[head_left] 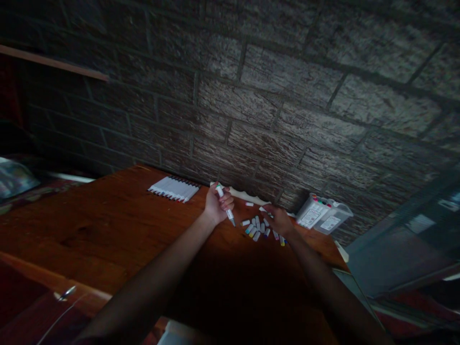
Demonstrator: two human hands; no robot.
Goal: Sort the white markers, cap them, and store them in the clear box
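My left hand (214,207) is wrapped round a white marker (224,203) with a green tip at its upper end and a dark grey lower end pointing down at the table. To its right, my right hand (279,219) reaches over a scattered pile of marker caps (258,225), its fingers pinching a small white marker cap (263,209). The caps are white with coloured ends, yellow, blue and purple among them. Left of my hands, a row of white markers (174,189) lies side by side on the wooden table.
Two clear plastic cases (321,215) stand at the table's right, the nearer one holding some coloured markers. A pale wavy-edged strip (247,196) runs along the back edge. Behind the wooden table (89,230) rises a stone block wall (230,105). A grey door (406,239) is at right.
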